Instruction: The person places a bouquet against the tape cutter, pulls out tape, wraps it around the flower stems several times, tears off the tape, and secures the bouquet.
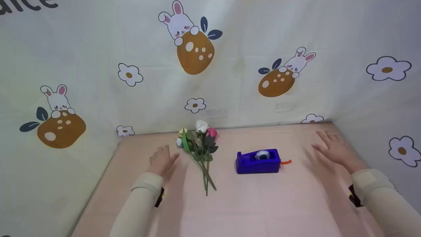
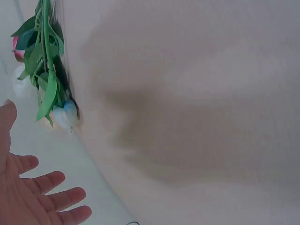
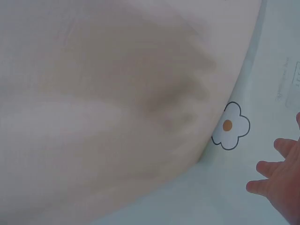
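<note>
A bunch of artificial flowers (image 1: pixel 201 148) lies on the table, with white, pink, yellowish and pale blue heads toward the back and green stems toward the front. Just left of it is my left hand (image 1: pixel 161 161), fingers spread and nothing held. In the left wrist view the same flowers (image 2: pixel 47 70) show beyond the thumb of that hand (image 2: pixel 37 197). A blue tape dispenser (image 1: pixel 258 162) with a roll of tape stands right of the flowers. Farther right my right hand (image 1: pixel 336 150) hovers with spread, empty fingers; the right wrist view catches part of this hand (image 3: pixel 281 178).
An orange-red strip (image 1: pixel 286 162) sticks out from the dispenser's right end. The pink-covered table (image 1: pixel 240 204) meets a pale cloth backdrop (image 1: pixel 240 65) printed with rabbits and flowers, which also runs along both sides.
</note>
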Demonstrator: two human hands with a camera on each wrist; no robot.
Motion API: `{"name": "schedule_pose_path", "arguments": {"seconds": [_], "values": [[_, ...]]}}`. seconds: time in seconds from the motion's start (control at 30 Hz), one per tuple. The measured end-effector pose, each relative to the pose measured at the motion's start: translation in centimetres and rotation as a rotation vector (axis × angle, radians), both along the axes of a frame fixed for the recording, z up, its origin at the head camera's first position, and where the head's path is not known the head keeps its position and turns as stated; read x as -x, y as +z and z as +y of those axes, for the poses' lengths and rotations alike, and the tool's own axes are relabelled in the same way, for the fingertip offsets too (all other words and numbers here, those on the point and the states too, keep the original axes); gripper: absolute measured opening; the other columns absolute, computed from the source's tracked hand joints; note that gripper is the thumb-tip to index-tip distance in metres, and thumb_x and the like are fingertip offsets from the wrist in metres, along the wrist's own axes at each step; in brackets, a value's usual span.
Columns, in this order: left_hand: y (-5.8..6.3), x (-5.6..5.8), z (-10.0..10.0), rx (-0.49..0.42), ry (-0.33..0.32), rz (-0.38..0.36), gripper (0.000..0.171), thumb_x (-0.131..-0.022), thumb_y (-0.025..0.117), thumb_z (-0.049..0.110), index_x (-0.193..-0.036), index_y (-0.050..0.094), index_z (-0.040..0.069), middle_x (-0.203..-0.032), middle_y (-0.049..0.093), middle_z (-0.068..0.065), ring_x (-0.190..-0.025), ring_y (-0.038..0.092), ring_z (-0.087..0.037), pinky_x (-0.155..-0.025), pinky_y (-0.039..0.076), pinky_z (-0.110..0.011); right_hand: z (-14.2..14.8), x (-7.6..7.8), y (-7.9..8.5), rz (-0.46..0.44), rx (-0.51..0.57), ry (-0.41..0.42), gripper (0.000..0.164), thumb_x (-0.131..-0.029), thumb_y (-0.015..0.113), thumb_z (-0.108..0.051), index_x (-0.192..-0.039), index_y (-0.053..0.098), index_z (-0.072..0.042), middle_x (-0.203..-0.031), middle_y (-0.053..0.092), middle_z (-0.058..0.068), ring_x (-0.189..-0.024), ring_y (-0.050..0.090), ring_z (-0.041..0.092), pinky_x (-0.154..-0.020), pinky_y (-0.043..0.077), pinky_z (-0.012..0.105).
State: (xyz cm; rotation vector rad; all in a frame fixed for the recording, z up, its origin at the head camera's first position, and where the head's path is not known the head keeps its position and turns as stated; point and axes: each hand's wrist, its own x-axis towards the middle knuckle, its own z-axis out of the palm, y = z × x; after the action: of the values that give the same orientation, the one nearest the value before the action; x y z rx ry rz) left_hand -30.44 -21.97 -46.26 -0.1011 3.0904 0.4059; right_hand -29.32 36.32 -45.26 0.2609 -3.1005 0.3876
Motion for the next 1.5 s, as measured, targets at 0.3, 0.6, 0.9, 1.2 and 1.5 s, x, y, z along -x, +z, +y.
{"name": "schedule_pose_path", "arguments": {"seconds": [0.3,0.6,0.9,1.2,1.5], "values": [[-1.2,-0.3,4.6,0.034,-0.046,-0.097,0.056,-0.093,0.042,0.05,-0.097,0.06,-0.003,-0.085,0.064,-0.019,-0.084,0.062,-0.035,-0.079,0.044,-0.054,-0.7,0.3,-0.3,-0.063,0.024,0.014,0.078,-0.093,0.03,-0.057,-0.143,0.015,0.0,-0.143,0.01,0.035,-0.127,0.007,0.057,-0.1,0.004,0.066],[-2.0,-0.7,8.3,-0.056,0.058,-0.214,0.058,-0.089,0.044,0.056,-0.075,0.064,0.003,-0.071,0.057,-0.009,-0.065,0.051,-0.02,-0.059,0.045,-0.035,-1.4,0.7,-0.6,-0.043,0.017,-0.006,0.078,-0.092,0.033,-0.057,-0.143,0.017,0.0,-0.144,0.011,0.034,-0.128,0.009,0.055,-0.099,0.005,0.067],[-3.1,-0.5,10.0,-0.29,0.151,-0.255,0.056,-0.083,0.058,0.051,-0.1,0.065,-0.001,-0.093,0.062,-0.012,-0.08,0.053,-0.022,-0.076,0.045,-0.036,-2.0,0.6,-1.4,-0.035,0.049,0.004,0.076,-0.093,0.035,-0.055,-0.143,0.018,-0.001,-0.144,0.012,0.033,-0.127,0.011,0.056,-0.099,0.006,0.068],[-4.2,-0.4,11.5,-0.323,0.189,-0.188,0.034,-0.078,0.07,0.034,-0.06,0.053,0.01,-0.059,0.046,-0.001,-0.056,0.045,-0.015,-0.05,0.033,-0.026,-2.0,0.6,-1.8,-0.028,0.057,0.029,0.075,-0.093,0.034,-0.054,-0.142,0.02,0.001,-0.143,0.014,0.034,-0.125,0.015,0.056,-0.099,0.009,0.066],[-4.5,-0.1,11.8,-0.307,0.162,-0.199,0.028,-0.08,0.062,0.016,-0.057,0.046,0.012,-0.059,0.044,-0.001,-0.055,0.043,-0.016,-0.05,0.034,-0.026,-1.8,0.5,-2.2,-0.053,0.066,0.017,0.074,-0.094,0.033,-0.054,-0.142,0.019,0.001,-0.143,0.014,0.035,-0.125,0.014,0.057,-0.098,0.009,0.067]]}}
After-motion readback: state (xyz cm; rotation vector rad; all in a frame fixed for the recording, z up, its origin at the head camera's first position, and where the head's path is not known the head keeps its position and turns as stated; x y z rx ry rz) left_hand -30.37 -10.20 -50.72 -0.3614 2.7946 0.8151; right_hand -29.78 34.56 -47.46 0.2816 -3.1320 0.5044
